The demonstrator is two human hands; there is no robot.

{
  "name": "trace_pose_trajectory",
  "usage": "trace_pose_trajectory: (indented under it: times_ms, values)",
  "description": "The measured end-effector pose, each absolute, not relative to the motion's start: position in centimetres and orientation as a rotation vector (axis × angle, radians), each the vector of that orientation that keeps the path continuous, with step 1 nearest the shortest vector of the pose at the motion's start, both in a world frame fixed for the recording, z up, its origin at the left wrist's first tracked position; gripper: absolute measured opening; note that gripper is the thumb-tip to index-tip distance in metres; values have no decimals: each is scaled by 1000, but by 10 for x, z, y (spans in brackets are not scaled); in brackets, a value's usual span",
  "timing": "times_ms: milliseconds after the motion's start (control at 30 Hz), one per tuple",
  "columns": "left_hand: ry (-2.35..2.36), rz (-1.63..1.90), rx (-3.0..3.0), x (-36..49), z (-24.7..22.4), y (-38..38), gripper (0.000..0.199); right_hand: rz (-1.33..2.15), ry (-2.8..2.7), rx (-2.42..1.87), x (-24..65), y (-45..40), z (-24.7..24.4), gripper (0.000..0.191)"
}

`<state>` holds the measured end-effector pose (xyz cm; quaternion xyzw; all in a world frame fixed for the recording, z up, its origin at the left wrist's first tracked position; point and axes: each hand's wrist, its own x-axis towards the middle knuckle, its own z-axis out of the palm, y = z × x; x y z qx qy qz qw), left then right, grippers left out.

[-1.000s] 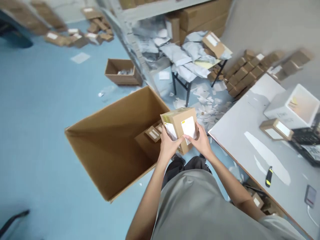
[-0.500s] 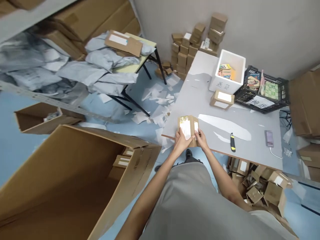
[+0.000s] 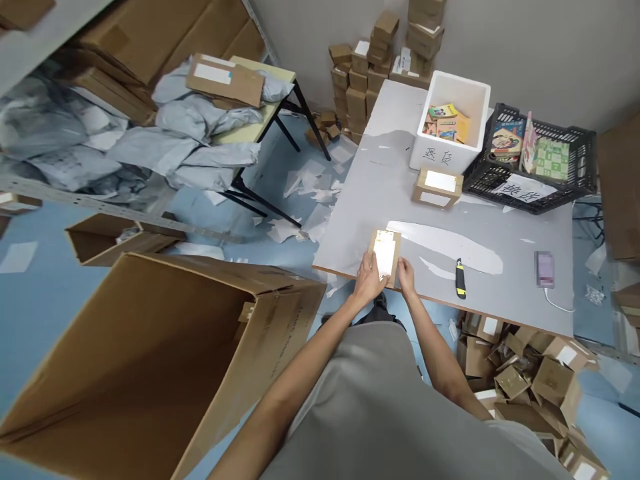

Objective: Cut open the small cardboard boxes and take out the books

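Note:
A small brown cardboard box [image 3: 395, 250] with a white label facing up is at the front edge of the grey table. My left hand [image 3: 369, 279] grips its lower left side, the thumb lying across the label's lower end. At the box's right edge is my right hand [image 3: 407, 275], its fingers curled in against the side; the fingertips are partly hidden. To the right on the tabletop lies a black and yellow utility knife [image 3: 461, 279], apart from both hands.
On the grey table [image 3: 350, 220] stand another labelled box [image 3: 437, 189], a white foam bin [image 3: 445, 155] with booklets, a black crate [image 3: 545, 193] and a phone [image 3: 545, 269]. A large open carton [image 3: 280, 313] is at left. Opened boxes [image 3: 553, 380] lie below right; paper scraps [image 3: 305, 180] litter the floor.
The box has turned so that its label side faces up and its right side no longer shows. My right hand has moved lower along its edge. The view has shifted slightly.

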<state>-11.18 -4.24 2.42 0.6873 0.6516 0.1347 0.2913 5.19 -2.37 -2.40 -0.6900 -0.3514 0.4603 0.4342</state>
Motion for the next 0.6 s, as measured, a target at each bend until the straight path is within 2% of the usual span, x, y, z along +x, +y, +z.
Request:
trace_pose_trajectory:
  times_ms: [167,333,600]
  values:
    - [1741,583,1743,-135,32,-70,84,847,-1023,-1872,39,-13,2,58]
    - [1867,738,1549,-196,40,-88,74,605,-1414,-1781,-11,-4,36,48]
    - [2110,979,1229,-333,37,-146,65,796,-1855,-1503,-167,-45,40,44]
